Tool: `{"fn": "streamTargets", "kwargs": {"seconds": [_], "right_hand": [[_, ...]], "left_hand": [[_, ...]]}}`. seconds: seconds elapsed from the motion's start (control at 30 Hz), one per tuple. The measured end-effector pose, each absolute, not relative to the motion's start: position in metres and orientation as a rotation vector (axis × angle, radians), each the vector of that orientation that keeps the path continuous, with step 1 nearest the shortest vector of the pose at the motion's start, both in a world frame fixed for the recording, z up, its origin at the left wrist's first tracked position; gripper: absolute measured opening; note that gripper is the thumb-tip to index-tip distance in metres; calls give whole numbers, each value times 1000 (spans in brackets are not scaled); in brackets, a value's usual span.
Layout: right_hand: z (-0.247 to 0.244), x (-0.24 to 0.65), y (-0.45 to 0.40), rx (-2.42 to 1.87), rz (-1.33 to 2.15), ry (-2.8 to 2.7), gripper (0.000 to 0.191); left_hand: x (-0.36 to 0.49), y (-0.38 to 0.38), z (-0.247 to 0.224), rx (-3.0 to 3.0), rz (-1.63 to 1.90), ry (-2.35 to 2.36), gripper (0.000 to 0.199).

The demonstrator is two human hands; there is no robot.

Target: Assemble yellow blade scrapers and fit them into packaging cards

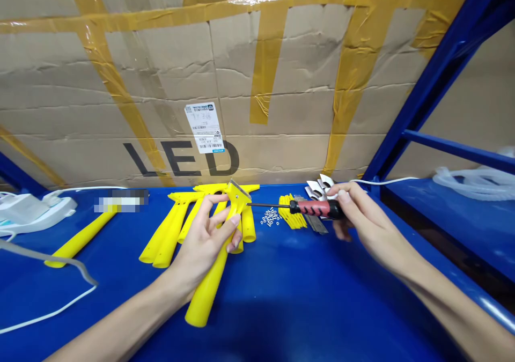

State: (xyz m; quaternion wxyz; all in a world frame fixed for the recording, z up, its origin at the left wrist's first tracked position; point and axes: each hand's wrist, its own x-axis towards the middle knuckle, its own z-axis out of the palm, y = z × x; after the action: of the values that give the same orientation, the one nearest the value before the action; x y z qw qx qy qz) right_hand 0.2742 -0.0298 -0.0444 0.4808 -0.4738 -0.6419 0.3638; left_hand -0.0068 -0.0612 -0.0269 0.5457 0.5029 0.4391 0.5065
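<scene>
In the head view, the person's left hand (213,233) is closed around a yellow scraper (215,276), its handle angled down toward the person over the blue table (281,308). The right hand (356,206) grips the red and black handle of a screwdriver (316,208), whose tip meets the scraper near its head. Behind the left hand lie more yellow handles (163,233). Small screws (270,216), yellow strips (292,212) and grey blades (316,222) lie in the middle, with white pieces (319,186) just beside the right hand.
</scene>
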Motion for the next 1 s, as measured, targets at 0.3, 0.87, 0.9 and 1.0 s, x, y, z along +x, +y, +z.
{"fn": "streamTargets", "kwargs": {"seconds": [0.3, 0.87, 0.9, 1.0], "right_hand": [[-44, 276, -31, -1219, 762, -1646, 31], [-45, 276, -31, -1050, 849, -1617, 27], [-46, 276, -30, -1131, 809, -1590, 29], [-46, 277, -29, -1144, 877, -1585, 32]], "left_hand": [[-8, -61, -30, 1204, 1190, 1041, 45], [-7, -60, -36, 1220, 1205, 1035, 41], [-7, -60, -36, 1225, 1185, 1034, 41], [-8, -60, -35, 1242, 1191, 1045, 41]]}}
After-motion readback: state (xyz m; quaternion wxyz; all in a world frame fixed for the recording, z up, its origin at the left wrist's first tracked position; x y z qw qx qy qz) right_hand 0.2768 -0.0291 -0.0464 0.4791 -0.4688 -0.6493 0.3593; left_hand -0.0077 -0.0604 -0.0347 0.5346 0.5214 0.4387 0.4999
